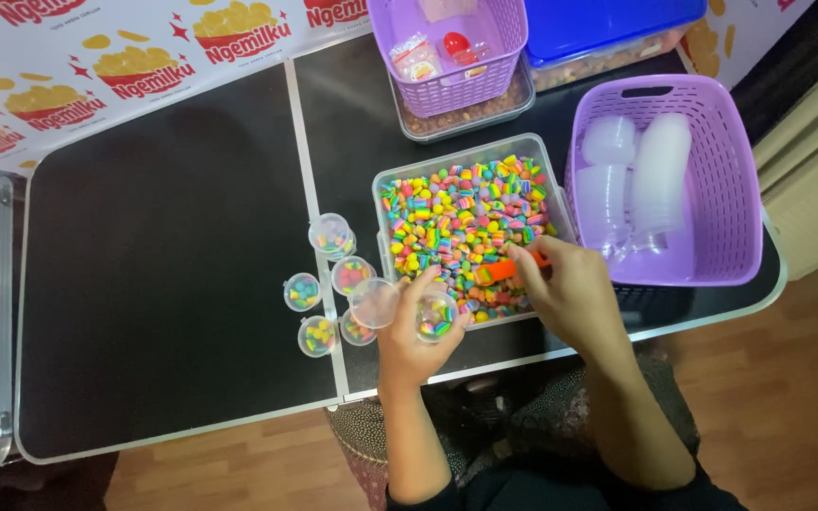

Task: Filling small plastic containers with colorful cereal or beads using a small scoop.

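filled cups: far left of the action we've got a little cluster of small clear lidded cups (pixel 326 284) on the black counter (pixel 163 284), each with some of the rainbow candy inside. They sit just left of the tub, near our left hand but not touching it.

left hand: our left hand (pixel 416 331) is closed around a small clear cup (pixel 436 316) with a bit of candy in the bottom, fingers wrapped round it. There's also a round clear lid (pixel 374 303) sticking out on its left side, seemingly pinched in the same hand; can't quite tell how.

cup vs tub: the held cup hovers right at the near edge of the clear tub (pixel 382 180), mouth facing up.

candy tub: full of rainbow-striped candy pieces (pixel 461 213), straight ahead of both hands.

scoop: small orange scoop (pixel 508 271), lying roughly left-right over the candy, its left end pointing toward the held cup. Just right of the cup, a short gap between them.

right hand: our right hand (pixel 570 289) is gripping the scoop's handle, fingers curled shut on it. So it's nearer the candy; the left is nearer the finished cups.

far right: purple basket (pixel 731 180) with stacks of empty clear cups (pixel 636 175), just beside the tub.

back: another purple basket (pixel 447 90) and a blue-lidded box (pixel 608 24).
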